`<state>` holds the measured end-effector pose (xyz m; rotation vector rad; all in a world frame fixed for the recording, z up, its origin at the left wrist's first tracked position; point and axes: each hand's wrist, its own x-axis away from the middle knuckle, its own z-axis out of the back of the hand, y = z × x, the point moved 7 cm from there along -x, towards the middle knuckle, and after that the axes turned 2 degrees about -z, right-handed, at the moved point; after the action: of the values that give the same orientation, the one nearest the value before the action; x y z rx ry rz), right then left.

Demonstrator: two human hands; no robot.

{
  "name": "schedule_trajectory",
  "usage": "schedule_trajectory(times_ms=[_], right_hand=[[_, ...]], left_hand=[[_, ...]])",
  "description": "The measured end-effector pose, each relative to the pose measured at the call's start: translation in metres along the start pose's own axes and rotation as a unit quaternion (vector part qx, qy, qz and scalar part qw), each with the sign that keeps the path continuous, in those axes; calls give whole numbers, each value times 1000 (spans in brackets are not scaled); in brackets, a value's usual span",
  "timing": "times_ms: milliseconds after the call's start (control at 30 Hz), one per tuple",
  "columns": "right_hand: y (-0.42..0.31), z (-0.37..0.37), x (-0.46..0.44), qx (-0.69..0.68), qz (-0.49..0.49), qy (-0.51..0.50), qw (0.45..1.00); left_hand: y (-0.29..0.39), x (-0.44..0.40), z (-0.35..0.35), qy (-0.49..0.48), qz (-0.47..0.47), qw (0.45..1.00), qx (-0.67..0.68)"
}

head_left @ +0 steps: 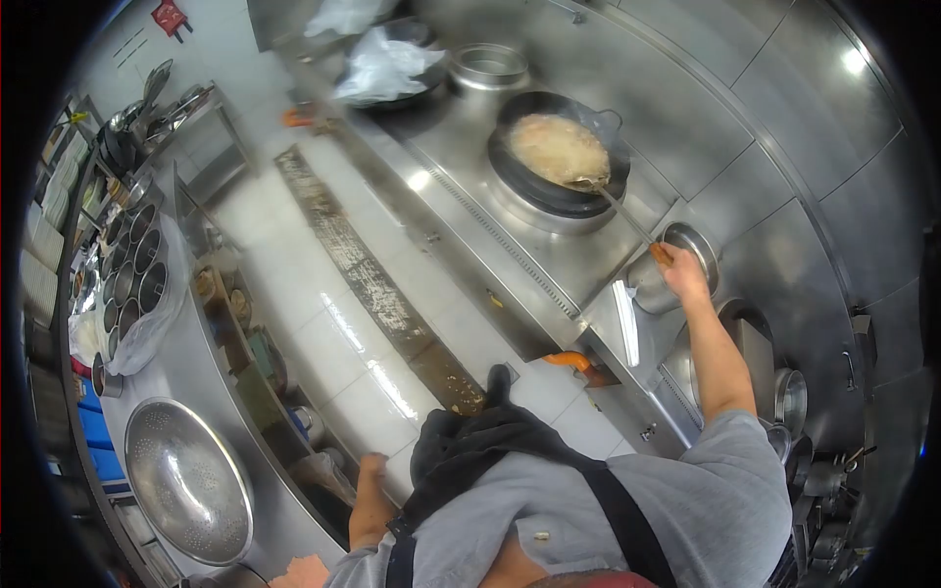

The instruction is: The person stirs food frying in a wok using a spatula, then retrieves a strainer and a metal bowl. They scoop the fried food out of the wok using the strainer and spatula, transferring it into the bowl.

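Observation:
My right hand [683, 271] is closed around the wooden grip of a long-handled metal wok utensil [627, 216]. Its head dips into pale, frothy food [559, 149] at the near edge of a black wok [505, 169], so ladle or spatula cannot be told apart. The wok sits on a round metal burner ring on the steel range. Just beside my right hand stands a deep steel pot [708, 257]. My left hand [372, 465] hangs low by my side, near the shelves under the counter; its fingers are not clear.
On the left counter [196, 367] lie a large perforated colander [186, 480] and several metal canisters [123, 279]. A bag-covered pan [392, 73] and another burner ring [488, 67] are farther along the range. A patch of skin [299, 573] shows at the bottom edge, its owner unclear.

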<state>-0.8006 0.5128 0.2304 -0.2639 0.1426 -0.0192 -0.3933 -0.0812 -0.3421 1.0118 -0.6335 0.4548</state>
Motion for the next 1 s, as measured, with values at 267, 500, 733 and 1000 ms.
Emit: schedule_trajectory(times_ms=[267, 500, 733, 1000], right_hand=[[3, -117, -47, 37, -59, -30, 997], [-14, -152, -93, -15, -114, 21, 993], [5, -154, -156, 18, -133, 41, 990], [40, -99, -118, -121, -120, 19, 985]], left_hand=[[54, 23, 4, 36, 159, 977, 139], [127, 67, 20, 53, 212, 973, 78], [120, 49, 25, 27, 192, 978, 69], [66, -3, -2, 45, 221, 931, 289]])
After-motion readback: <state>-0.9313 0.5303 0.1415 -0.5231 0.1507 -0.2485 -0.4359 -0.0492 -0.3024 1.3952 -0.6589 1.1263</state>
